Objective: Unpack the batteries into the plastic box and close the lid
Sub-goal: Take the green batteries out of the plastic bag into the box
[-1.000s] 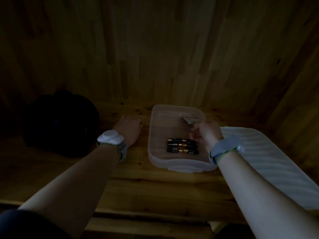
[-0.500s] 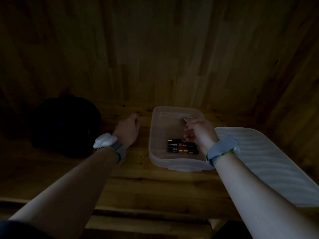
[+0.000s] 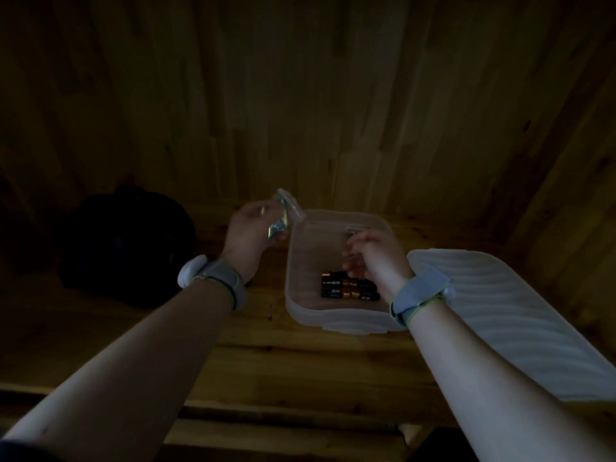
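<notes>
- While the lid lies off to one side, we judge the task about half done: several batteries already lie side by side on the floor of the plastic box, toward its near end.
- That plastic box sits open on the bench, toward the far edge and a little right of the middle.
- Our left hand is raised just beside the box's far left corner, its grip clamped on a clear wrapper. The light is too dim for us to tell whether a battery remains inside it.
- Our right hand hangs over the box, just above the batteries, with its fingers curled. We cannot tell whether its grip holds anything.
- What is left, as we judge it: empty the wrapper if anything remains, set it aside, then bring the lid over and press it down.
- The lid rests flat just beside the box's right side and runs toward the near right corner of the bench, so it looks within easy reach.
- A dark bag sits at the far left of the bench against the wooden wall, well apart from the box and out of the way.
- Only our right hand and the wrapper stand near the opening, and both must clear it before the lid goes on.
</notes>
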`<state>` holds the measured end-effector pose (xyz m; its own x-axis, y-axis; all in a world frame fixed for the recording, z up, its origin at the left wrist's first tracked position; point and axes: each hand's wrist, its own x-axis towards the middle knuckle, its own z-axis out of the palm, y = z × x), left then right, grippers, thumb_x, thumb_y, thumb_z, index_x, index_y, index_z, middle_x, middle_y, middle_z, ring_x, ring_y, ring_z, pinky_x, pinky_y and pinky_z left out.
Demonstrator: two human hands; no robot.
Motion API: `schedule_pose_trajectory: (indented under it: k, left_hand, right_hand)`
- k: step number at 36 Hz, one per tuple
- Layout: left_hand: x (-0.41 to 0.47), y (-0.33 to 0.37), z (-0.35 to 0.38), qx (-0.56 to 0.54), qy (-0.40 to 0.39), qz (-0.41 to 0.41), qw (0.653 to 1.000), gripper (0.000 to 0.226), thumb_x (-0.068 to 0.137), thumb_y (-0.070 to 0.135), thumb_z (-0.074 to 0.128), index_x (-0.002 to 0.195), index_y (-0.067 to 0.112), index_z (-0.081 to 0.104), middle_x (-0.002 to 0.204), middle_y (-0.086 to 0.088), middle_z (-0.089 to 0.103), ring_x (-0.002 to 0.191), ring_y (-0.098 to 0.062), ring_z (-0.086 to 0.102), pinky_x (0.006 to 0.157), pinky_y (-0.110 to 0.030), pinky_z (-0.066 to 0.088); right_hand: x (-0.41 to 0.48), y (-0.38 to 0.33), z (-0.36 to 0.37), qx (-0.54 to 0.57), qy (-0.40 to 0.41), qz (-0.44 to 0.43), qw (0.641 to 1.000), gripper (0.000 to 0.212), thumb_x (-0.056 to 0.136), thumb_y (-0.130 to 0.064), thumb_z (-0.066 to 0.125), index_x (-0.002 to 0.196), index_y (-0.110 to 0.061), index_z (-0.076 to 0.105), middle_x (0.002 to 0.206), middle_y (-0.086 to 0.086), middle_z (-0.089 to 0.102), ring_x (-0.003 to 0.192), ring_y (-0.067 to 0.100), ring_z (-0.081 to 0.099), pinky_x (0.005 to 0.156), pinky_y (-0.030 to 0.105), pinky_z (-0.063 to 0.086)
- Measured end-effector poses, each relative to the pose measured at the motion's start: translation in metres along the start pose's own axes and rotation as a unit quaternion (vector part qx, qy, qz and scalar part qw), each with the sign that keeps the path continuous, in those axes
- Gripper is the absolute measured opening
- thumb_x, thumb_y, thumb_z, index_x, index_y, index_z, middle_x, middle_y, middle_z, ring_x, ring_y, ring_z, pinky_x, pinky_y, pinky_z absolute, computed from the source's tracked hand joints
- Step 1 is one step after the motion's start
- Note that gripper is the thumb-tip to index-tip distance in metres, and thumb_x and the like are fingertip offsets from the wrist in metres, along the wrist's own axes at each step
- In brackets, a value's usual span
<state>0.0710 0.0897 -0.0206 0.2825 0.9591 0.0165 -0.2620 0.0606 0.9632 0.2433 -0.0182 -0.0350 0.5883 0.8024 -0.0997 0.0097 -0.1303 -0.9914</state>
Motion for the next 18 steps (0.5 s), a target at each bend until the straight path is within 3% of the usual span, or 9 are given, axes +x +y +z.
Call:
schedule_pose_trajectory:
  k: [3,10,15,18]
  left_hand:
    - [-0.007,-0.001,0.005,0.015,-0.034,0.011,0.999,0.038,0.085,0.005,0.077,0.119,0.008,0.061,0.115,-0.011,0.066,0.095,-0.024,0.071,0.089,-0.04,0.059]
    - [-0.015,-0.003,0.022,-0.001,-0.083,0.025,0.996,0.042,0.08,0.006,0.082,0.115,0.002,0.058,0.113,-0.018,0.072,0.1,-0.034,0.072,0.088,-0.053,0.058]
    - [-0.026,-0.007,0.028,0.02,-0.14,0.048,0.989,0.031,0.082,0.017,0.081,0.107,0.006,0.067,0.105,-0.015,0.075,0.1,-0.034,0.071,0.088,-0.045,0.058]
    - [-0.029,-0.01,0.029,0.002,-0.16,0.041,0.986,0.028,0.087,0.017,0.076,0.112,0.005,0.071,0.108,-0.015,0.075,0.097,-0.029,0.071,0.087,-0.042,0.057]
  right_hand:
    - [-0.004,-0.001,0.002,0.007,-0.016,-0.011,1.0,0.016,0.098,0.002,0.046,0.103,-0.001,0.061,0.089,0.017,0.067,0.058,0.025,0.062,0.048,0.03,0.051]
    - [-0.017,-0.009,0.009,0.076,-0.092,-0.039,0.992,0.022,0.097,-0.007,0.057,0.118,-0.004,0.062,0.091,0.016,0.069,0.069,0.029,0.066,0.056,0.036,0.052]
    - [-0.027,-0.011,0.01,0.131,-0.153,-0.074,0.977,0.023,0.095,-0.02,0.066,0.117,-0.011,0.067,0.094,0.006,0.073,0.077,0.027,0.07,0.066,0.041,0.059]
    - [-0.028,-0.008,0.01,0.118,-0.136,-0.107,0.978,0.026,0.095,-0.022,0.068,0.118,-0.012,0.068,0.105,0.013,0.073,0.079,0.027,0.071,0.066,0.04,0.061]
